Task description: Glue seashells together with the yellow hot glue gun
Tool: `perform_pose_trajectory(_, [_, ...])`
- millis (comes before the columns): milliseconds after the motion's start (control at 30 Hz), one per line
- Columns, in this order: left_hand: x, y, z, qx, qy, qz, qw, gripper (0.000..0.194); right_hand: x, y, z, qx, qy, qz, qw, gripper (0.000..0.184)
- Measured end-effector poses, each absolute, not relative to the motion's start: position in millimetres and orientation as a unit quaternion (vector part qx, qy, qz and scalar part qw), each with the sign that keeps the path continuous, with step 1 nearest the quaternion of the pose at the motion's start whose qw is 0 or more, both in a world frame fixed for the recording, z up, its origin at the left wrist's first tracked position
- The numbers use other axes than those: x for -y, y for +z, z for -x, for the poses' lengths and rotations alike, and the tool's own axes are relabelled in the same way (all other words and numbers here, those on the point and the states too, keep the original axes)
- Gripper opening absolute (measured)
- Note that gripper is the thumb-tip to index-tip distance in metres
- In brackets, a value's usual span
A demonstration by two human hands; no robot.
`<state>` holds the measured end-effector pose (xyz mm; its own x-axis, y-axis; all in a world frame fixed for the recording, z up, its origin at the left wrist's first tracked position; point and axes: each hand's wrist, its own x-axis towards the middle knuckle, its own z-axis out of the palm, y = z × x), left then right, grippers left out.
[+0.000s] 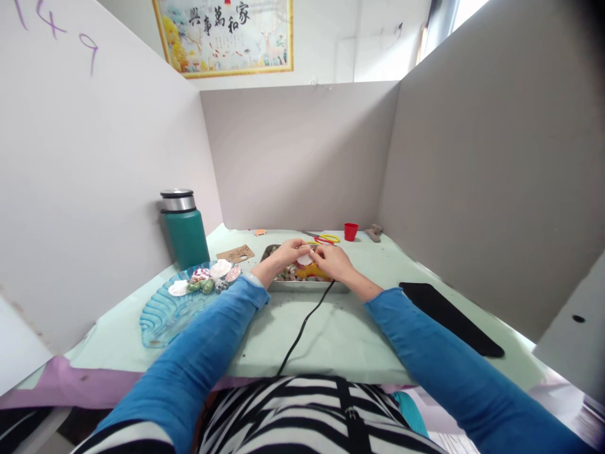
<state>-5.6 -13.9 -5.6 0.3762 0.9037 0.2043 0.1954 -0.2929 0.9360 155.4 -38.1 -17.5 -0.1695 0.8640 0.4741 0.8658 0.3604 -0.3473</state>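
Note:
Both hands meet over a metal tray (pixel 302 287) filled with small shells and stones. My left hand (pixel 285 253) and my right hand (pixel 332 260) pinch a pale shell (pixel 305 259) between their fingertips. Just under the shell an orange tool (pixel 312 272) lies in the tray, and its black cord (pixel 302 325) runs back toward me. To the left, a blue shell-shaped glass dish (pixel 163 315) carries several shells (pixel 208 279) at its far end.
A green flask (pixel 184 230) with a steel lid stands at the left wall. Brown card (pixel 236 254), yellow-red scissors (pixel 324 238), red cup (pixel 350 231) and a small brown object (pixel 375 232) lie behind the tray. A black pad (pixel 449 317) lies at right. Grey partitions enclose the desk.

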Motion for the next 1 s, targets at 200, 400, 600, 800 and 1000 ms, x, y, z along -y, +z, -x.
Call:
perform_pose_trajectory(200, [14,-5,5,-0.413,0.407,-0.690,0.432,0.017,41,-16,-155,0.766,0.001,0.564,0.308,0.037])
perform_pose_trajectory(400, [13,-5,4,-0.451,0.418,-0.672,0.412,0.014,38,-16,-158,0.779,0.018,0.540,0.318,0.035])
perform_pose_trajectory(600, [13,-2,5,-0.483,0.445,-0.593,0.466,0.013,36,-10,-165,0.776,0.056,0.551,0.300,0.030])
perform_pose_trajectory(800, [5,-6,9,-0.455,0.449,-0.570,0.516,0.013,43,-9,-166,0.775,0.051,0.600,0.194,0.043])
perform_pose_trajectory(1000, [12,-2,10,-0.478,0.500,-0.542,0.477,0.020,41,-11,-166,0.777,0.100,0.591,0.194,0.026])
